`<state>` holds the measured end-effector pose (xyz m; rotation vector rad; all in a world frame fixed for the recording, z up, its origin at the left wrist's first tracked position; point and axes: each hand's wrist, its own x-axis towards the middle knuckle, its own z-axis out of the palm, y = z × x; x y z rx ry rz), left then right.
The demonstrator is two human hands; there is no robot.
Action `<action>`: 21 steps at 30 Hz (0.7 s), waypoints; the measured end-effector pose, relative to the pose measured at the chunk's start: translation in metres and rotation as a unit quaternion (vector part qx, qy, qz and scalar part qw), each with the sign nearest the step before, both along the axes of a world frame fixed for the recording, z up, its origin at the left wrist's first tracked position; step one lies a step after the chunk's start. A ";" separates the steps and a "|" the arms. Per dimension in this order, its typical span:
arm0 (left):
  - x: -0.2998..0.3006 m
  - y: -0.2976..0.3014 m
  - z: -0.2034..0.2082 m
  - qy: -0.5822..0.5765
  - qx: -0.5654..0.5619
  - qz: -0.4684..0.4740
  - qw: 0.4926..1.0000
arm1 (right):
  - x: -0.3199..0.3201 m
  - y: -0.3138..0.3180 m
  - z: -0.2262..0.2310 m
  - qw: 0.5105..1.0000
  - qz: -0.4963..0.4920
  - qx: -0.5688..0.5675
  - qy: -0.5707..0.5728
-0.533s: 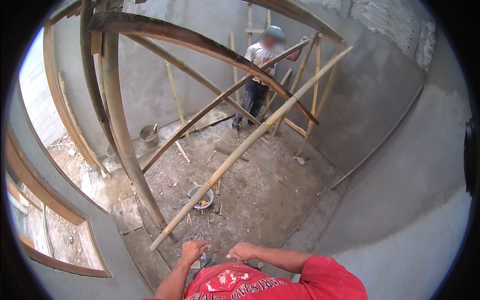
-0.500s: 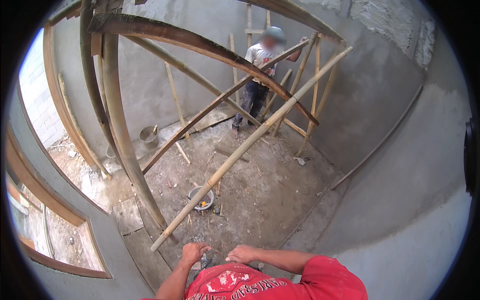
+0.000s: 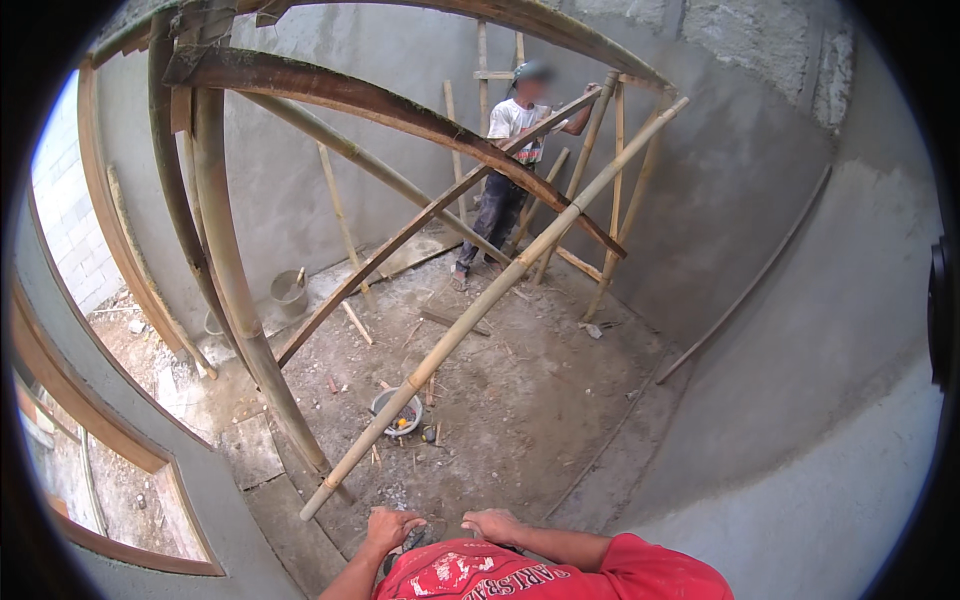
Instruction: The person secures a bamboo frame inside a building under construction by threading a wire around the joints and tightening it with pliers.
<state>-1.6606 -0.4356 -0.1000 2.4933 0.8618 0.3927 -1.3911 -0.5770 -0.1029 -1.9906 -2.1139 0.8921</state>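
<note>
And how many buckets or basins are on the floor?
2 clearly: bucket near the far wall, basin beside the bamboo pole; possibly a third, partly hidden behind left posts.

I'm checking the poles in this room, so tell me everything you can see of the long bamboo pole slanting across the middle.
The bamboo pole looks round and pale tan, with ringed joints along its length and no visible break. It slants from lower left to upper right, passing in front of a rough brown plank; whether they touch is unclear. Its lower end is apart from the left hand.
</note>
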 end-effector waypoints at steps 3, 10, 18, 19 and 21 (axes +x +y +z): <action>0.002 -0.012 0.018 0.027 -0.038 -0.013 0.999 | -0.009 -0.002 0.022 0.990 -0.008 0.137 0.021; 0.010 -0.014 0.035 -0.019 -0.249 0.083 0.965 | -0.034 0.043 0.043 0.997 -0.025 0.034 0.058; -0.082 0.043 0.060 -0.108 -0.503 0.120 0.849 | 0.049 0.112 0.097 0.916 -0.038 0.295 -0.268; -0.085 0.052 0.080 -0.103 -0.518 0.106 0.842 | 0.056 0.121 0.106 0.915 -0.074 0.299 -0.259; -0.093 0.057 0.095 -0.101 -0.461 0.106 0.875 | 0.053 0.138 0.134 0.935 -0.163 0.239 -0.203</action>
